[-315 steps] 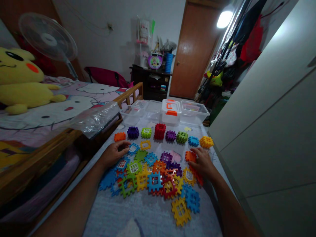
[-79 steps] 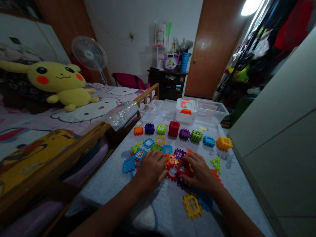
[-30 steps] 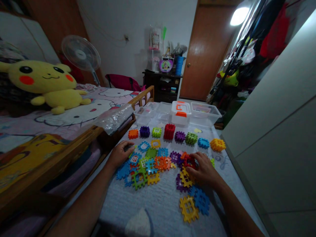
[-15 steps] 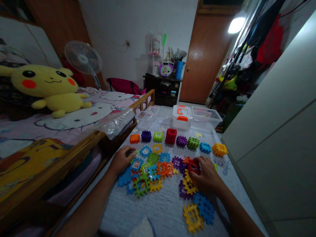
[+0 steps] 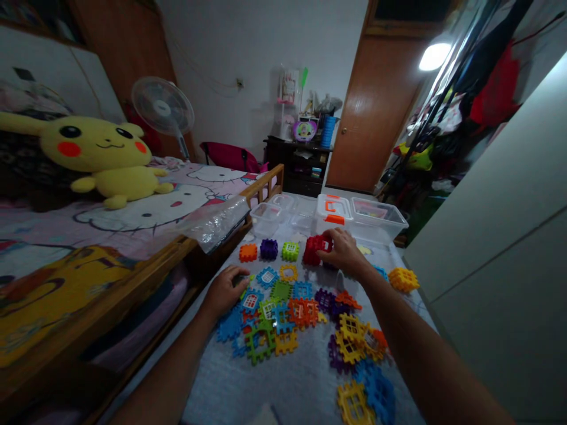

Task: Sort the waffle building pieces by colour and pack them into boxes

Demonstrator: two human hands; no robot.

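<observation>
My right hand (image 5: 344, 251) is closed on a red notched plastic building tile (image 5: 326, 242), held against the red tile stack (image 5: 312, 252) in the back row. The hand and forearm hide part of that row. My left hand (image 5: 227, 290) rests at the left of the loose pile, fingers apart and curved, beside a green tile (image 5: 245, 289) partly covered by it. Nearby lie a blue window tile (image 5: 251, 300), a flat green tile (image 5: 281, 290) and orange tiles (image 5: 303, 311). Yellow tiles (image 5: 351, 336) and blue tiles (image 5: 380, 394) lie below my right forearm.
An orange stack (image 5: 248, 252), a dark purple stack (image 5: 269, 249), a light green stack (image 5: 290, 251) and a yellow stack (image 5: 403, 279) stand in the back row. Behind them are clear plastic boxes (image 5: 380, 219) and a lidded box (image 5: 334, 211). A wooden bed rail (image 5: 195, 251) borders the left.
My right hand has carried the red tile from the right-hand pile forward and left to the red stack. The left hand stays by the pile. The view has shifted slightly.
</observation>
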